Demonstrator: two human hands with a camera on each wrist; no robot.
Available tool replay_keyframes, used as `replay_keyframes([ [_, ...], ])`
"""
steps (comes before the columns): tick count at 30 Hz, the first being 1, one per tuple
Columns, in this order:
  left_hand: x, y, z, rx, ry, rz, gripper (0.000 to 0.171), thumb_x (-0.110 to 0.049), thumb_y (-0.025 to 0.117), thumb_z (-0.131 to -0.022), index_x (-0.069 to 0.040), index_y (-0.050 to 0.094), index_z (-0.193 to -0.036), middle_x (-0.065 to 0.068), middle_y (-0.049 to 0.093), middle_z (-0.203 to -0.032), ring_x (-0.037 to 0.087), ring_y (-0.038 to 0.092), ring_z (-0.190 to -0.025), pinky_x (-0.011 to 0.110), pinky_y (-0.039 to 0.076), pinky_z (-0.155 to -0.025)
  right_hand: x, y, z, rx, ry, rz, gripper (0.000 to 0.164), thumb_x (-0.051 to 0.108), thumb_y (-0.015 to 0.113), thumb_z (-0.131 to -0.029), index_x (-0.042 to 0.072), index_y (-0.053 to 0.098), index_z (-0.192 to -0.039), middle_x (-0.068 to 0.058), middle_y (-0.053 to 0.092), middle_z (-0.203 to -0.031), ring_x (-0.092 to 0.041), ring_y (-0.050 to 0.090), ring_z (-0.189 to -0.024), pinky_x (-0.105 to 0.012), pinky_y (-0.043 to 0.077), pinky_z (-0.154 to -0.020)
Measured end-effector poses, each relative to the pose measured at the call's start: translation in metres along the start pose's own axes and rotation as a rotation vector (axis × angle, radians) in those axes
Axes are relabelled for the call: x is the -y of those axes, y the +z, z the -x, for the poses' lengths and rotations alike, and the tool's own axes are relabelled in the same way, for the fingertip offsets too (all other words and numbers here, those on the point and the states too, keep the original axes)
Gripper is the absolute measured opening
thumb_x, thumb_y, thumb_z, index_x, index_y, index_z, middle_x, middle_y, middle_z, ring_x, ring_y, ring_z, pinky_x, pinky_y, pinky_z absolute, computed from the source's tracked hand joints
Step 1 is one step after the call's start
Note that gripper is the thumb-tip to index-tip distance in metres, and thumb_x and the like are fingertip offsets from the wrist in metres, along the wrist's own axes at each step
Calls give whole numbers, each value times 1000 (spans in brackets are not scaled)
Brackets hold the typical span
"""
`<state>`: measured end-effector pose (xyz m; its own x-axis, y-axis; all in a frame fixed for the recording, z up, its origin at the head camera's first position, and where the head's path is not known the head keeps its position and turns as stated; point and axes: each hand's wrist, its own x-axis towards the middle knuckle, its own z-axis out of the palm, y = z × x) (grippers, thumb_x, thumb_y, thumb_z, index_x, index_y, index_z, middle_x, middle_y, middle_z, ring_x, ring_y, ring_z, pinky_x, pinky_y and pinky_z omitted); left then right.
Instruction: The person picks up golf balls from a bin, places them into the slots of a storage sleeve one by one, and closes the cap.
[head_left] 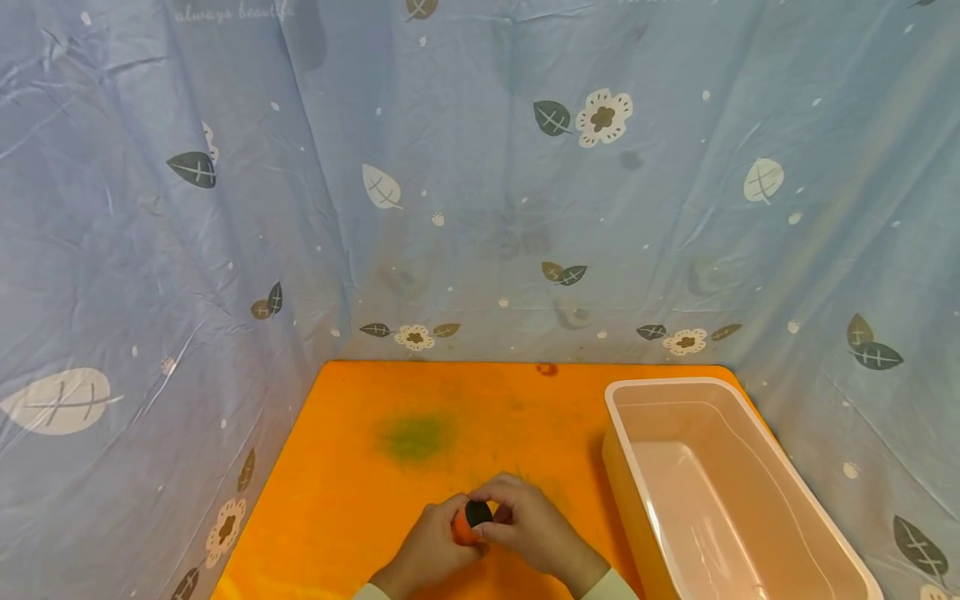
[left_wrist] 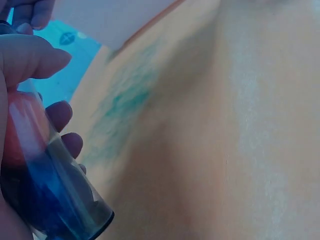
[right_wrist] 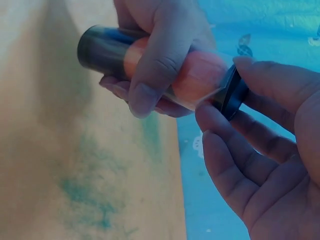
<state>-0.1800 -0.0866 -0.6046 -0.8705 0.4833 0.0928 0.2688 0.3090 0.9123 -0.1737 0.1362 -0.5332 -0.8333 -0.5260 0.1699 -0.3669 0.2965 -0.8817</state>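
Observation:
My left hand point(head_left: 429, 546) grips a clear cylindrical tube point(right_wrist: 107, 52), its thumb and fingers wrapped round the middle. Inside the tube, orange-red round contents point(right_wrist: 200, 75) sit toward the capped end. Darker blue contents point(left_wrist: 45, 185) show toward the other end in the left wrist view. That far end has a dark rim. At the near end, my right hand point(head_left: 536, 521) pinches a black cap point(right_wrist: 235, 92) between thumb and fingers. The cap is at the tube's mouth, slightly tilted in the right wrist view. Both hands hold the tube above the table's front part.
An orange tabletop point(head_left: 345, 500) lies under the hands, with a green stain point(head_left: 416, 437) left of centre. To the right stands a deep pale pink bin point(head_left: 633, 467). Blue curtains point(head_left: 480, 192) with leaf and flower prints enclose the table's back and sides.

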Motion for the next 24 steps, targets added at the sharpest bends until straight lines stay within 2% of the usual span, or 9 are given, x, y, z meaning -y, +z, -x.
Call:
replay_keyframes([
  [8, 0, -3, 2, 37, 19, -16, 27, -13, 85, -92, -19, 72, -115, -12, 70, -84, 5, 60, -60, 23, 50, -57, 2, 3, 3, 32, -69, 85, 27, 15, 82, -101, 9, 79, -127, 6, 68, -114, -2, 62, -84, -25, 58, -77],
  [11, -1, -3, 1, 69, 8, -23, 28, -12, 84, -92, -22, 71, -115, -12, 69, -83, 4, 56, -58, 23, 47, -56, 1, 0, 4, 50, -77, 102, 25, 15, 81, -101, 10, 78, -125, 7, 67, -116, -1, 63, -85, -24, 58, -78],
  [16, -3, -3, -4, 124, -3, -59, 30, -13, 83, -91, -24, 71, -116, -13, 71, -88, 5, 59, -61, 23, 49, -58, -2, -5, 7, 68, -55, 109, 22, 11, 81, -101, 10, 78, -122, 8, 67, -116, -1, 63, -85, -24, 58, -79],
  [21, -6, -3, -6, 169, -22, -46, 29, -8, 84, -88, -21, 72, -112, -7, 73, -89, 5, 59, -62, 22, 50, -58, -3, -7, 8, 95, -87, 146, 20, 4, 82, -99, 12, 78, -117, 7, 67, -114, 0, 61, -85, -23, 57, -76],
  [24, -6, -2, -8, 195, -32, -65, 29, -7, 83, -86, -22, 71, -107, -11, 71, -87, 4, 58, -62, 21, 48, -58, -4, -7, 9, 113, -113, 184, 18, 5, 82, -99, 12, 78, -115, 9, 66, -112, -1, 62, -89, -22, 56, -77],
])
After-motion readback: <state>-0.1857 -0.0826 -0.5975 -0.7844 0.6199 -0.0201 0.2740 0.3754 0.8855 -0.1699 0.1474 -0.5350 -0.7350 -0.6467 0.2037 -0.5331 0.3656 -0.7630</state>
